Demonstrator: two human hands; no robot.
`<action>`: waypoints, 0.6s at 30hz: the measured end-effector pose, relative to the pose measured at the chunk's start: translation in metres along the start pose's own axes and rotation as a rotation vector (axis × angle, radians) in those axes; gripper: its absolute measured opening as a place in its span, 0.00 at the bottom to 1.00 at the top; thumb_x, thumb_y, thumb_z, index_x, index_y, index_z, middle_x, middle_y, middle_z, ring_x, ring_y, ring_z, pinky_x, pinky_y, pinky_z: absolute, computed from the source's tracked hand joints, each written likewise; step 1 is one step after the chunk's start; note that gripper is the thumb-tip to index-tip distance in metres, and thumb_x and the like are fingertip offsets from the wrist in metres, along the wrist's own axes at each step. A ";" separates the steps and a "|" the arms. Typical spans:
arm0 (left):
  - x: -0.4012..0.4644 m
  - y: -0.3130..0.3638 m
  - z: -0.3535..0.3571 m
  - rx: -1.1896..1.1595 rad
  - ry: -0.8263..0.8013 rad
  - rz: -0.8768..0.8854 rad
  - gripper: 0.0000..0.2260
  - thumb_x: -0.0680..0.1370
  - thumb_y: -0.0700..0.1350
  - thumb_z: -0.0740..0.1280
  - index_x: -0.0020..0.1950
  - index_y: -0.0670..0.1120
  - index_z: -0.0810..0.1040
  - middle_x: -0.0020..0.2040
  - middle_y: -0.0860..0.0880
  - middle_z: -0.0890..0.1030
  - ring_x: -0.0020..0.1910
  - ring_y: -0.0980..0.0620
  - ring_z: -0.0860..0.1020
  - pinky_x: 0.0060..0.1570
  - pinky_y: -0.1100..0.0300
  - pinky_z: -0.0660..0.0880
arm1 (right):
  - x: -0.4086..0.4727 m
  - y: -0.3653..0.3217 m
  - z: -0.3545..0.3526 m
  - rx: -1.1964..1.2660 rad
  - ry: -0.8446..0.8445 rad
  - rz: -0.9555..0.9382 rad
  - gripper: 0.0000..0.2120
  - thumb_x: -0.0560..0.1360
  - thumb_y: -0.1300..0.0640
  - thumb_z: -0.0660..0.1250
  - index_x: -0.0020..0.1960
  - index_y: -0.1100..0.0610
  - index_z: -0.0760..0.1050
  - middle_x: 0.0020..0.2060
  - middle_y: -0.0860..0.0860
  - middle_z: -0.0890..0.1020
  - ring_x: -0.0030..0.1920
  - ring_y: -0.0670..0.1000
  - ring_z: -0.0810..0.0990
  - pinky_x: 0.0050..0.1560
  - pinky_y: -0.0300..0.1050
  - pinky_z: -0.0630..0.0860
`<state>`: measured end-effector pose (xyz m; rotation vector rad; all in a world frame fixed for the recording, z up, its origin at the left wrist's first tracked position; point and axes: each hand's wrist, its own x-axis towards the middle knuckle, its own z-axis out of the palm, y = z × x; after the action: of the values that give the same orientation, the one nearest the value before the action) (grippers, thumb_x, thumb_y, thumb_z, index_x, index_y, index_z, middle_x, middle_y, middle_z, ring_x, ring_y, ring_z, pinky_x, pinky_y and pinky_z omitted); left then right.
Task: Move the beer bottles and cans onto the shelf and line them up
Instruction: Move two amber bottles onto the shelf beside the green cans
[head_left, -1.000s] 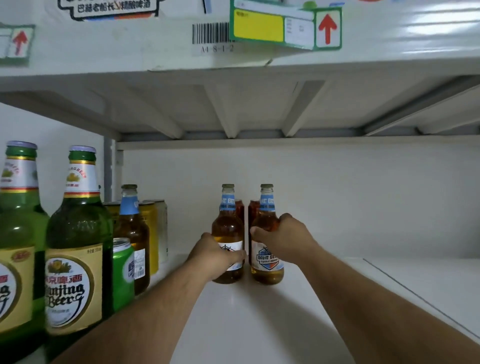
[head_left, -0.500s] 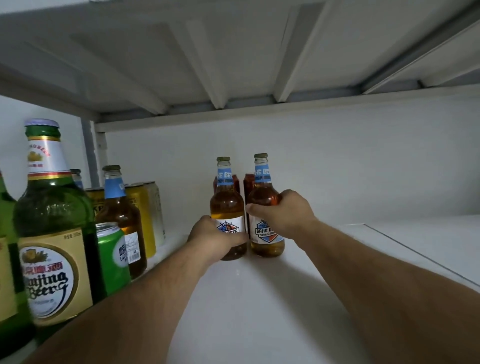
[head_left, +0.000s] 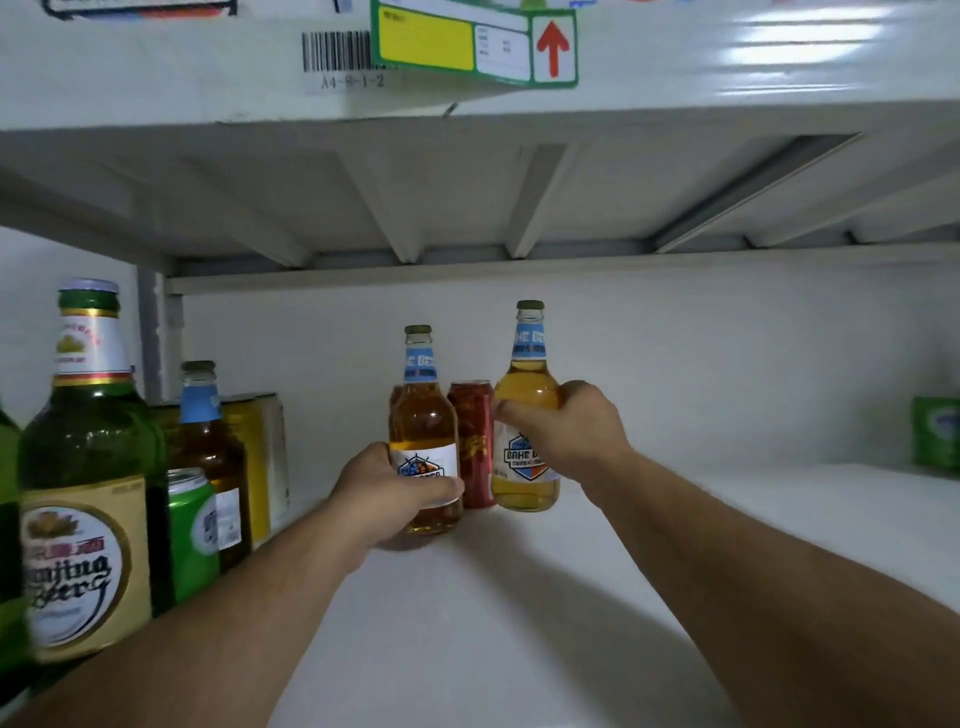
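Gripping two amber beer bottles mid-frame: left hand (head_left: 387, 491) wraps the left bottle (head_left: 425, 421), right hand (head_left: 576, 431) the right bottle (head_left: 527, 395), red can (head_left: 471, 441) between, on the shelf (head_left: 519, 623).

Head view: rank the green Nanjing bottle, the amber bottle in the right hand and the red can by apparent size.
1. Green Nanjing bottle, though it stands nearest the camera.
2. Amber bottle, gripped by the right hand.
3. Red can, partly hidden.

Shelf (head_left: 519, 623): smooth, matt white surface. Amber bottles (head_left: 423, 415): clear glossy glass, paper labels, metal caps. Green bottle (head_left: 88, 441): glossy glass, foil neck wrap. Red can (head_left: 471, 441) and green can (head_left: 195, 525): glossy metal. Upper shelf edge (head_left: 727, 62): semi-gloss, with paper stickers.
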<state>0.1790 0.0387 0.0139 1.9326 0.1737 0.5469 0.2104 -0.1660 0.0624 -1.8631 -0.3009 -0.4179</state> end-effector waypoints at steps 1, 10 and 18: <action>-0.002 0.003 0.002 -0.006 -0.023 0.010 0.26 0.59 0.50 0.85 0.54 0.48 0.84 0.44 0.51 0.89 0.45 0.50 0.87 0.48 0.54 0.83 | -0.004 -0.003 -0.008 0.000 0.015 -0.003 0.26 0.66 0.39 0.78 0.55 0.52 0.74 0.48 0.50 0.83 0.45 0.51 0.84 0.49 0.51 0.84; -0.040 0.038 0.040 -0.043 -0.223 0.146 0.16 0.65 0.44 0.84 0.50 0.48 0.85 0.40 0.51 0.88 0.42 0.50 0.86 0.46 0.56 0.82 | -0.049 -0.019 -0.077 -0.056 0.164 0.031 0.31 0.68 0.39 0.77 0.64 0.50 0.70 0.54 0.50 0.82 0.51 0.53 0.84 0.54 0.53 0.83; -0.067 0.058 0.077 -0.067 -0.366 0.212 0.26 0.60 0.51 0.85 0.55 0.48 0.84 0.44 0.50 0.88 0.45 0.49 0.86 0.49 0.53 0.82 | -0.096 -0.020 -0.130 -0.137 0.328 0.083 0.30 0.67 0.38 0.77 0.62 0.51 0.71 0.50 0.50 0.83 0.47 0.52 0.85 0.51 0.53 0.84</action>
<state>0.1468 -0.0740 0.0208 1.9610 -0.2817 0.3222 0.0976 -0.2824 0.0759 -1.8956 0.0276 -0.6897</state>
